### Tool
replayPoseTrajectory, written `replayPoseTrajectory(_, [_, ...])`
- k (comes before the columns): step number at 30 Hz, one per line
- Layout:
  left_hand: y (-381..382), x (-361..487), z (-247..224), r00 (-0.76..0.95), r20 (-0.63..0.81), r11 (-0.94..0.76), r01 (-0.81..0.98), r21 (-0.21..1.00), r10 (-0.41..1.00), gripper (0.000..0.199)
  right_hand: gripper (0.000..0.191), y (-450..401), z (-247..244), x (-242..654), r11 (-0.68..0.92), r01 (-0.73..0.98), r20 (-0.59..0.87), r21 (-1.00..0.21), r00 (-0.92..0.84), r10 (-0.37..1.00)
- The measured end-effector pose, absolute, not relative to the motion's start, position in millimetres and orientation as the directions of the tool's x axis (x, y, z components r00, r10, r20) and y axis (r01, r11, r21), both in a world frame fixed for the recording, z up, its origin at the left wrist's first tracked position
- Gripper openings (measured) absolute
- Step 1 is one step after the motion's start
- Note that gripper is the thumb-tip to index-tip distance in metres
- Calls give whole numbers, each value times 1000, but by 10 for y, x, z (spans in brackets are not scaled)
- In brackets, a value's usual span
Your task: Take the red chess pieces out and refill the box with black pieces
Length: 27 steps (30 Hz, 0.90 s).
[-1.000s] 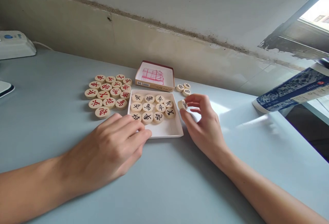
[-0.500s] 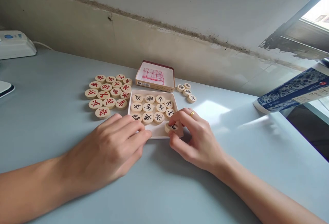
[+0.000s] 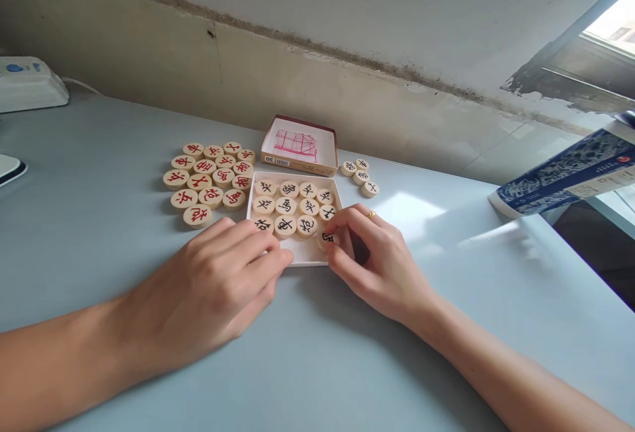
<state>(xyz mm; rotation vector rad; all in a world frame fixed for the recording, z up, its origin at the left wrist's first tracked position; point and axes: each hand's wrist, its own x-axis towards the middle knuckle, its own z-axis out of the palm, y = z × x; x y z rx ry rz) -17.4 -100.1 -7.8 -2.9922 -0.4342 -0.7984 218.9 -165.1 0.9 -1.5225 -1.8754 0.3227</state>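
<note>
A white box tray [image 3: 307,255] holds several round wooden pieces with black characters, set in rows. My right hand [image 3: 372,257], with a ring on one finger, pinches a black-marked piece [image 3: 327,239] between thumb and fingers at the tray's front right corner. My left hand [image 3: 231,273] is at the front left corner, fingers curled and thumb and fingertips pressed on the tray's edge. Left of the tray lies a cluster of pieces with red characters [image 3: 200,182]. A few black-marked pieces [image 3: 362,176] lie on the table behind my right hand.
Behind the tray stands an open box lid [image 3: 300,144] with pink lines inside. A blue and white package [image 3: 570,169] lies at the right. At the far left is a white device [image 3: 32,86] with a cable, against the wall.
My right hand has moved the pinched piece slightly back and left, down into the tray's right front corner beside the others. My left hand has stayed in place.
</note>
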Motion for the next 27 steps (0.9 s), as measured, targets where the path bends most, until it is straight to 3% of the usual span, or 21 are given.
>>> replayPoseTrajectory(9, [-1004, -178, -84, 833, 490, -963, 262, 60, 257, 21, 13, -1644, -13, 2194, 307, 767, 387, -563, -84, 918])
replayPoseTrajectory(19, [-999, -176, -85, 832, 486, -961, 264, 78, 268, 21, 20, -1650, -71, 2204, 366, 855, 553, -368, -115, 825])
replayPoseTrajectory(27, [-1001, -181, -96, 833, 487, -963, 261, 69, 261, 20, 23, -1641, -68, 2209, 355, 850, 541, -388, -102, 835])
